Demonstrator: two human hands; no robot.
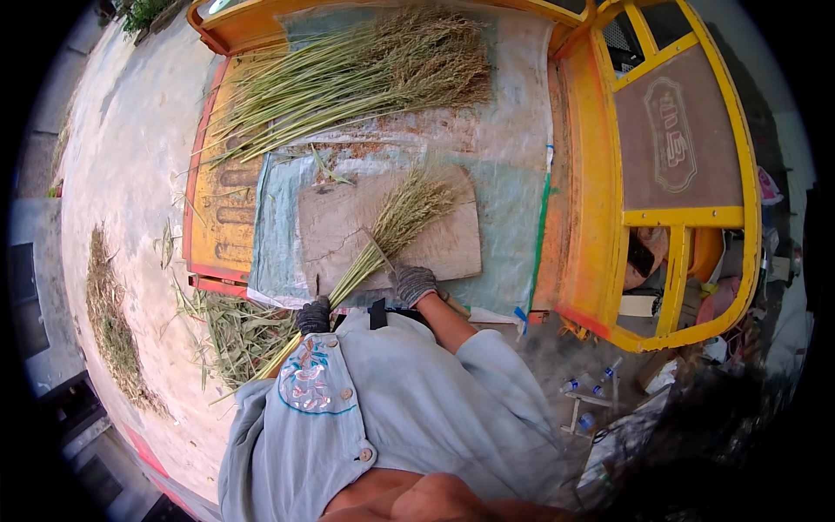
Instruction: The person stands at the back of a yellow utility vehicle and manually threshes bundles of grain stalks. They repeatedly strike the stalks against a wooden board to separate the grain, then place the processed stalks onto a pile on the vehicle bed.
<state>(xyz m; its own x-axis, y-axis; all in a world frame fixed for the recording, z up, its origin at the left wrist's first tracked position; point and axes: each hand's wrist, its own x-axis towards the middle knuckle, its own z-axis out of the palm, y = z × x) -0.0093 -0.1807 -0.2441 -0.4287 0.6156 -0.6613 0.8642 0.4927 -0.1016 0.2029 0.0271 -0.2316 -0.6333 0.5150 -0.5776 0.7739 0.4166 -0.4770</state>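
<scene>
My left hand (pixel 314 317), in a dark grey knitted glove, is closed round the lower stalks of a small bundle of seed-headed stalks (pixel 409 209). The bundle lies slanting over a worn wooden board (pixel 335 217), its bushy heads pointing up and to the right. My right hand (pixel 413 284), also gloved, is closed on what looks like a sickle (pixel 379 248). Its thin blade lies across the stalks just below the heads, and part of the handle shows beside my wrist. The stalk ends run past my left hand toward my sleeve.
A larger pile of similar stalks (pixel 365 74) lies beyond the board on plastic sheeting (pixel 509 209). The sheet covers an orange cart bed (pixel 217 209) with a yellow metal frame (pixel 739 261) at the right. Cut leaves (pixel 243 335) lie on the ground at the left.
</scene>
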